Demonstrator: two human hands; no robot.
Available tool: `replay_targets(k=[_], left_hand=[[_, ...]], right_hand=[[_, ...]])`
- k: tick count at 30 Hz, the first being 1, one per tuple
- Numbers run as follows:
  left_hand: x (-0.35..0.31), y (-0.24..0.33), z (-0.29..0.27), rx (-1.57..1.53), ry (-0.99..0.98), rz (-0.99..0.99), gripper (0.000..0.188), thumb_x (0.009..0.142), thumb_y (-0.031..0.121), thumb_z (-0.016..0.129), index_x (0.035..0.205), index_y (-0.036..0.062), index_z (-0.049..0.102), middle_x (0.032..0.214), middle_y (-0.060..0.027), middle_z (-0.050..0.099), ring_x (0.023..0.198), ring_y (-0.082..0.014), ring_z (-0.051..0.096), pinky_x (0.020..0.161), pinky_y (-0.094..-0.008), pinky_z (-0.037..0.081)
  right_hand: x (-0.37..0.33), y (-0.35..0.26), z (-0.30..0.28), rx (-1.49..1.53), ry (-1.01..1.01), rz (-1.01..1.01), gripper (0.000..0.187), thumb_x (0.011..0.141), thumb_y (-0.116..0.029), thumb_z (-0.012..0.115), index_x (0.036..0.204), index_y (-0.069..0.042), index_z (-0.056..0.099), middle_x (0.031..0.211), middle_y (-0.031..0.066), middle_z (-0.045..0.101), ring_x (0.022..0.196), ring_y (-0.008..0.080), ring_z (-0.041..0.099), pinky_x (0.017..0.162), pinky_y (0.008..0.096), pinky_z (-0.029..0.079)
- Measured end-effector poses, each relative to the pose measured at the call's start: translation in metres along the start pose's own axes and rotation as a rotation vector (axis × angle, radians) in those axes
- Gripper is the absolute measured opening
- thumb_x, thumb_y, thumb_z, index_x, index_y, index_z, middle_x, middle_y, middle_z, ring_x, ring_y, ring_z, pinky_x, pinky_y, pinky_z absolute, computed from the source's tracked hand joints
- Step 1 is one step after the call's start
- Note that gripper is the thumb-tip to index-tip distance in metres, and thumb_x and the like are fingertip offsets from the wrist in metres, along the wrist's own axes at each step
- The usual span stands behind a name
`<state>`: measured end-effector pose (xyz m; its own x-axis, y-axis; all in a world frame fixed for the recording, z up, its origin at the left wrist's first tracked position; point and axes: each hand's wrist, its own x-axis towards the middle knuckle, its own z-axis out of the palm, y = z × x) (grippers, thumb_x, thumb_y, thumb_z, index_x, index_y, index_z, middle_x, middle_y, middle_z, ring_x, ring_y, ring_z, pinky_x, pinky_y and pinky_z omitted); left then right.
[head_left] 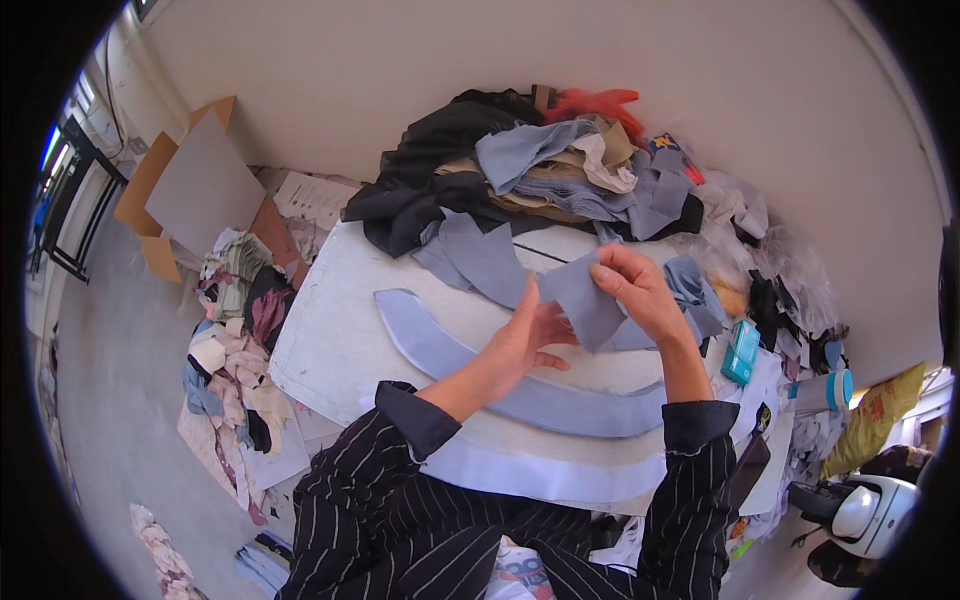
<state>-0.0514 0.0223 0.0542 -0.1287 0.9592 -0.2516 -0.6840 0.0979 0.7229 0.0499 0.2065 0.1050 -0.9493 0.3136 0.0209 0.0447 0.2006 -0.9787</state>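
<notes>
Above the white table (325,335), a grey-blue cut piece of fabric (583,305) hangs from my right hand (645,292). Thumb and fingers of that hand pinch its upper right corner. My left hand (525,345) is at the fabric's left edge, fingers apart and thumb pointing up. Its fingertips are close to the cloth; whether they touch it I cannot tell. Behind the hands lie more grey-blue fabric pieces (465,255). In front of them a long curved light-blue strip (560,405) is spread on the table, with a paler curved strip (540,475) nearer to me.
A heap of black, beige and blue cloth (560,170) stands against the wall. To the right are a small teal box (740,352) and clear plastic bags (800,270). Scraps (240,370) and an open cardboard box (205,190) lie left of the table.
</notes>
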Motion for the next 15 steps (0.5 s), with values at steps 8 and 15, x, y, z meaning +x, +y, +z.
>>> replay_targets(k=[8, 15], left_hand=[[0.016, 0.028, 0.023, 0.198, 0.302, 0.566, 0.017, 0.096, 0.021, 0.065, 0.104, 0.0062, 0.068, 0.092, 0.0009, 0.069, 0.081, -0.0069, 0.062, 0.072, -0.0271, 0.05], [-0.01, 0.069, 0.053, 0.594, 0.326, 0.751, 0.02, 0.093, 0.015, 0.069, 0.106, 0.0011, 0.065, 0.092, -0.0016, 0.071, 0.075, -0.0045, 0.063, 0.057, -0.0208, 0.048]], right_hand=[[-0.031, 0.004, -0.01, 0.145, -0.017, 0.075, 0.019, 0.094, -0.02, 0.066, 0.103, -0.004, 0.064, 0.085, -0.0051, 0.061, 0.077, 0.0024, 0.054, 0.067, 0.0196, 0.044], [-0.023, 0.002, -0.004, -0.031, 0.196, -0.339, 0.042, 0.089, -0.023, 0.07, 0.126, -0.006, 0.059, 0.115, 0.006, 0.063, 0.106, 0.0157, 0.06, 0.094, 0.0309, 0.047]])
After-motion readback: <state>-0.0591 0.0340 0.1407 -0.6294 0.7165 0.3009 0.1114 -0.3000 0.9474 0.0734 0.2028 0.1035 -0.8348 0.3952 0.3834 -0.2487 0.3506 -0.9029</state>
